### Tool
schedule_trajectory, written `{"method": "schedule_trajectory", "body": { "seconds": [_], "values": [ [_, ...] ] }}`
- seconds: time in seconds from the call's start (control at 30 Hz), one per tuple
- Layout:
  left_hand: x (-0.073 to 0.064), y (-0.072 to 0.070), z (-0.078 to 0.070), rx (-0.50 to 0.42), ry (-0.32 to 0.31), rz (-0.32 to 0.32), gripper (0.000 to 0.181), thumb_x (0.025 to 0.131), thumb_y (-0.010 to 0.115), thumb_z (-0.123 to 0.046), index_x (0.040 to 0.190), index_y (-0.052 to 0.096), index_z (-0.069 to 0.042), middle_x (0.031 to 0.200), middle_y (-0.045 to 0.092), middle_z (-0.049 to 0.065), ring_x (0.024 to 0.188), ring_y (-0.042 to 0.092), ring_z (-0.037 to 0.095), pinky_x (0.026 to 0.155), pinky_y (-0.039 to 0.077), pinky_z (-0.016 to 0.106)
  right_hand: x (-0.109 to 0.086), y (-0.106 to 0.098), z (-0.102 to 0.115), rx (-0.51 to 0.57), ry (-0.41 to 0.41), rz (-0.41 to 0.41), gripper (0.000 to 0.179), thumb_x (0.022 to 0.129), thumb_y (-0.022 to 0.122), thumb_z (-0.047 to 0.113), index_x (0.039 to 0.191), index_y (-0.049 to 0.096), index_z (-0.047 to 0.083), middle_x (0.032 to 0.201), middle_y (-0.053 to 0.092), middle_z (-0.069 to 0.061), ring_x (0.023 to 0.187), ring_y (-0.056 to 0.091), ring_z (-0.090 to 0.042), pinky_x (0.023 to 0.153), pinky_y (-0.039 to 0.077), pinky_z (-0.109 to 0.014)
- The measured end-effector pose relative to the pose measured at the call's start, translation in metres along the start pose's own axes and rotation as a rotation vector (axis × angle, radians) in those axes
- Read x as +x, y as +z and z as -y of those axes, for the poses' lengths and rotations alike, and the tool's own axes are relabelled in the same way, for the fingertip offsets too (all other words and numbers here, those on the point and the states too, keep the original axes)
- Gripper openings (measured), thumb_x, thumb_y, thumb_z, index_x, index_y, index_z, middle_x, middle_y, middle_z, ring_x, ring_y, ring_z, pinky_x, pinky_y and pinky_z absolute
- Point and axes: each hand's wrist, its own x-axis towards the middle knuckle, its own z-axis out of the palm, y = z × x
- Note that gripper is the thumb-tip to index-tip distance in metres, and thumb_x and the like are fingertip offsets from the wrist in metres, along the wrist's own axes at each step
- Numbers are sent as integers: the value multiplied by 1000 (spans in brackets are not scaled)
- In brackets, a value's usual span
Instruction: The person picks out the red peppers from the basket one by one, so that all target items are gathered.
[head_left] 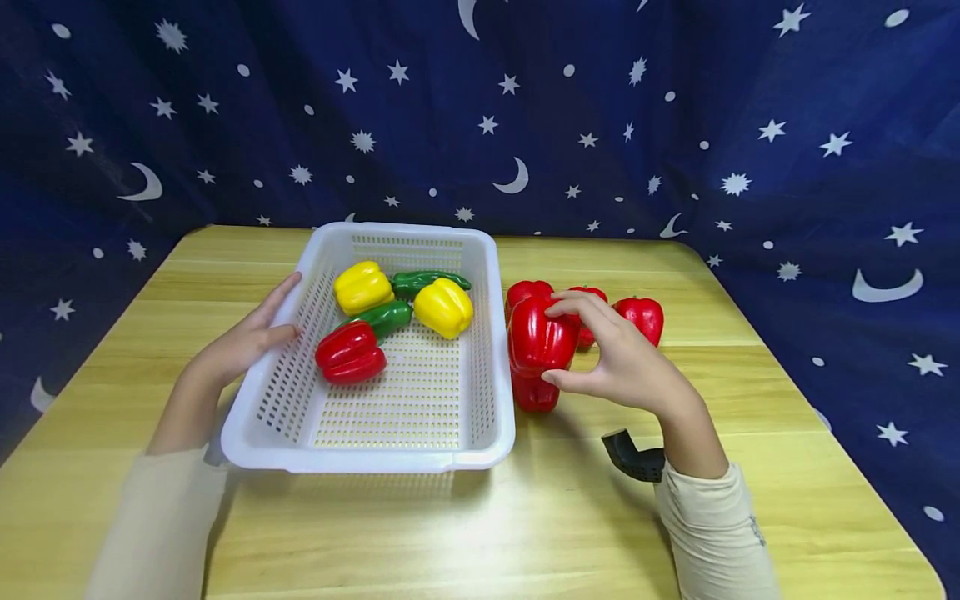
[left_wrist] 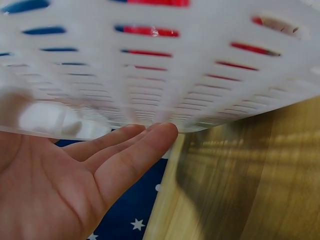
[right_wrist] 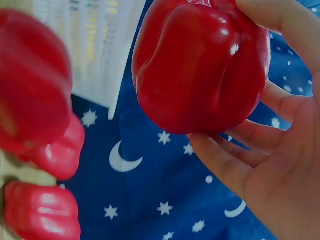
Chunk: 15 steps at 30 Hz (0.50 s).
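A white plastic basket [head_left: 423,460] stands tilted left of the table's middle. My left hand [head_left: 238,346] holds its left side, thumb over the rim; in the left wrist view, the fingers [left_wrist: 145,155] reach beneath the slotted wall. Inside lie two yellow bell peppers [head_left: 444,308], two green peppers [head_left: 429,282] and one red bell pepper [head_left: 350,354]. Just right of the basket, my right hand [head_left: 618,354] pinches another red bell pepper [head_left: 542,337] between thumb and fingers. The right wrist view shows this pepper [right_wrist: 200,70] raised in front of the curtain.
Several more red bell peppers [head_left: 640,318] rest on the wooden table [head_left: 757,467] around and beyond my right hand. A black bent piece [head_left: 633,458] sits at the right wrist. Behind the table hangs a dark blue curtain [head_left: 420,108] with stars and moons.
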Motion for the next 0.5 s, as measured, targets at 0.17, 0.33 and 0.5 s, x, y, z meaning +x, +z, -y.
{"method": "schedule_trajectory", "body": {
  "seconds": [0.17,0.33,0.5],
  "values": [
    [0,0,1,-5,4,4,83,88,39,-4,143,-12,-41,151,5,22,110,48,53,65,55,50,-4,-6,-13,-6,-5,-17,62,63,80,13,117,50,5,123,50,-9,105,51,-20,80,52,-33],
    [0,0,1,-7,2,5,83,88,39,-4,143,-11,-40,151,6,22,110,49,52,65,55,50,-8,-16,-27,23,55,8,64,63,81,13,118,49,6,116,53,-7,91,54,-16,72,51,-21],
    [-1,0,0,-11,10,9,82,89,38,-3,143,-11,-40,151,5,22,109,49,53,64,55,50,-11,-23,-40,28,161,57,63,66,80,19,119,48,9,112,53,-8,89,53,-21,69,53,-31]
  ]
}}
